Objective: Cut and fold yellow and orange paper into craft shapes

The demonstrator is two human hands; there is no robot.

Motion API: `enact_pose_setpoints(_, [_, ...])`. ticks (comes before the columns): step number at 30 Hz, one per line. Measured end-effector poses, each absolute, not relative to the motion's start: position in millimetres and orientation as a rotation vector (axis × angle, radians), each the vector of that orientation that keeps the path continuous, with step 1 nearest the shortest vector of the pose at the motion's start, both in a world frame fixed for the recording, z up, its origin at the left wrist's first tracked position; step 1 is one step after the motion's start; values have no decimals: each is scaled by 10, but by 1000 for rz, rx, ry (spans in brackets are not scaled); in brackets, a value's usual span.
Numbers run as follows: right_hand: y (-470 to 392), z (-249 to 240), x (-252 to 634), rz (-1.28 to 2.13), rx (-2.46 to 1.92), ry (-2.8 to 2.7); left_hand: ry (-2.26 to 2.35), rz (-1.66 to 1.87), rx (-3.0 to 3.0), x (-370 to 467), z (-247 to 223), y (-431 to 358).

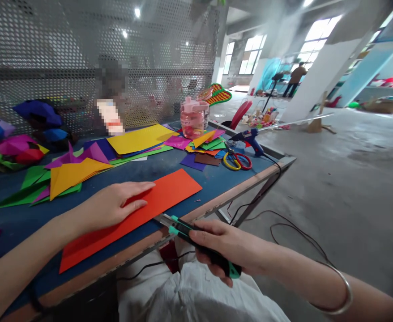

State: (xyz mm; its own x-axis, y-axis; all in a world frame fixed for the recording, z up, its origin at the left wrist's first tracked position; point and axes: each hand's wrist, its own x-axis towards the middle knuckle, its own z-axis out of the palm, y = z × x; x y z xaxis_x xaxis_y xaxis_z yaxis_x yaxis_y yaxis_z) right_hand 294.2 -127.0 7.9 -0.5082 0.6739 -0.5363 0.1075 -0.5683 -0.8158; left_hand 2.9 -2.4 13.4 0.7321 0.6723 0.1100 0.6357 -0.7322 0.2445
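A long strip of orange-red paper (169,192) lies slantwise along the front of the blue tabletop. My left hand (116,203) rests flat on it, fingers stretched out and thumb apart. In my right hand (216,243) is a black and green utility knife (205,250), gripped by its handle. Its blade points left toward the paper's near long edge, close to the table's edge; whether it touches the paper I cannot tell. A tiny scrap (197,201) sits right of the paper.
Yellow sheets (139,139), folded coloured paper (79,174) and small cut pieces (206,147) lie farther back. Red and yellow scissors (237,161) and a blue glue gun (252,141) with a trailing cord are at the right. A pink bottle (193,117) stands before the perforated metal screen (156,53).
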Motion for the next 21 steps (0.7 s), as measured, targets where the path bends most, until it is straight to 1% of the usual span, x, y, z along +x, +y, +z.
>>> enact_pose_setpoints(6, [-1239, 118, 3043, 2013, -1385, -1092, 1118, 205, 2689, -4, 107, -235])
enact_pose_setpoints(11, [-1205, 137, 3145, 1921, -1400, -1076, 1075, 180, 2880, 164, 15, -273])
enact_pose_setpoints(15, [-1210, 146, 3247, 1942, -1407, -1148, 1045, 149, 2976, 324, -53, -292])
enact_pose_setpoints(21, [-1213, 130, 3323, 1956, -1366, -1199, 1075, 166, 2839, 457, 34, -439])
